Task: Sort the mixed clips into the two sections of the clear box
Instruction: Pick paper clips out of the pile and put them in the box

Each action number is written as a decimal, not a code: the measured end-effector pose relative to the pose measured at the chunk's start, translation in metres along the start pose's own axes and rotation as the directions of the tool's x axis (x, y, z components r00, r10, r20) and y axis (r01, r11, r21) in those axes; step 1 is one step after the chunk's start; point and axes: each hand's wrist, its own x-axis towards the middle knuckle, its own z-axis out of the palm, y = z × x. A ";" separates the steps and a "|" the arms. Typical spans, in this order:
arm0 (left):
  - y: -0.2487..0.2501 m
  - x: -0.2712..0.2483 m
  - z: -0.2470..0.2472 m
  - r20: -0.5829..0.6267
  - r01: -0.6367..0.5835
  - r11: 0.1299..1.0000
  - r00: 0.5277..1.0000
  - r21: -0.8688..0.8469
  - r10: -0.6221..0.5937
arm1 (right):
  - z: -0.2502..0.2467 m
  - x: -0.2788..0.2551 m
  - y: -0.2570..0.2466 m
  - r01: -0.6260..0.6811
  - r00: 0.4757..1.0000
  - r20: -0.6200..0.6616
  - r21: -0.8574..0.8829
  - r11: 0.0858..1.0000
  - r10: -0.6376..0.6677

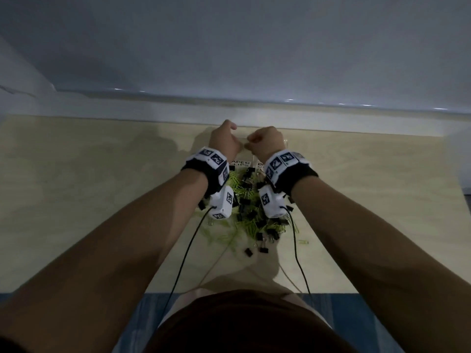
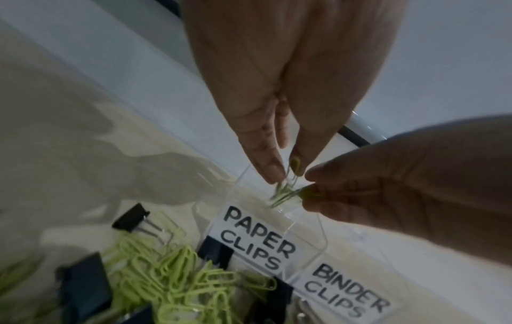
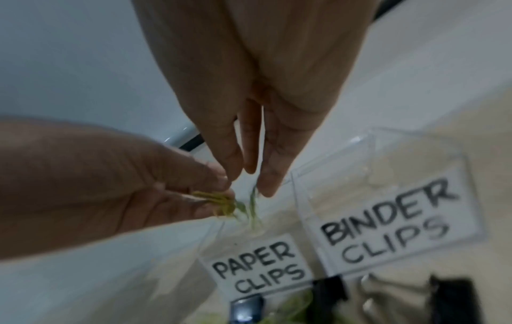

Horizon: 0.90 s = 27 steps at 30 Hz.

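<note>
A clear box [image 3: 415, 137] carries two labels, PAPER CLIPS [image 2: 257, 239] and BINDER CLIPS [image 2: 349, 291]. Both hands hover close together over its paper clip section. My left hand [image 2: 286, 173] points down and pinches a tangle of green paper clips [image 2: 285, 190] at its fingertips. My right hand [image 3: 256, 186] pinches the same tangle from the other side. In the head view the left hand [image 1: 226, 138] and right hand [image 1: 262, 141] hide most of the box. A mixed pile [image 1: 249, 215] of green paper clips and black binder clips lies on the table just in front of the box.
A pale wall ledge [image 1: 254, 108] runs right behind the box. Black cables [image 1: 183, 256] trail from both wrist cameras toward my body. Stray binder clips [image 1: 248, 252] lie at the pile's near edge. The table's front edge [image 1: 76, 293] borders blue floor.
</note>
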 end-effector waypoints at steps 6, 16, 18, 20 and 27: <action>-0.035 -0.060 0.008 0.233 -0.373 0.891 0.920 0.260 0.317 | -0.004 -0.070 0.055 0.244 0.968 0.112 -0.234 0.941 -0.224; -0.069 -0.107 0.056 0.563 -0.537 0.702 0.793 0.468 0.231 | 0.050 -0.136 0.113 0.181 0.981 0.129 -0.360 0.915 -0.144; -0.067 -0.104 0.054 0.560 -0.554 0.695 0.787 0.458 0.259 | 0.056 -0.136 0.110 0.196 0.979 0.135 -0.388 0.901 -0.155; -0.069 -0.101 0.047 0.533 -0.554 0.703 0.795 0.445 0.289 | 0.056 -0.138 0.109 0.199 0.978 0.126 -0.369 0.908 -0.164; -0.101 -0.098 0.016 0.394 -0.472 0.756 0.867 0.454 0.304 | 0.035 -0.133 0.129 0.068 0.998 0.024 -0.182 0.981 -0.065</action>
